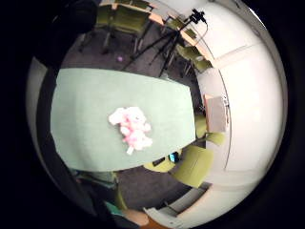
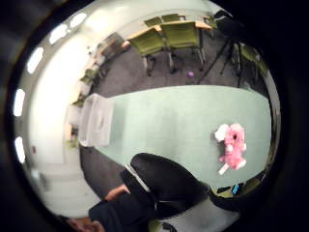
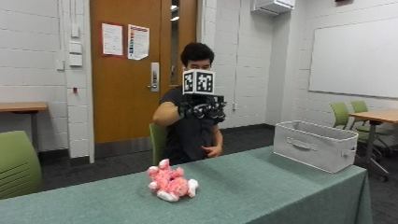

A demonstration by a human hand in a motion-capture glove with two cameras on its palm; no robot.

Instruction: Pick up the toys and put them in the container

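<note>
The gloved right hand (image 3: pixel 202 109) hovers raised at chest height above the table (image 3: pixel 261 191), fingers loosely curled, holding nothing.

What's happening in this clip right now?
A person sits behind a table covered with a green cloth, the gloved right hand raised in front of the chest, well above the tabletop and holding nothing. A pink plush toy lies untouched on the cloth. The grey fabric container stands at the far end of the table, apart from the toy. No pick-up has started yet.
</note>
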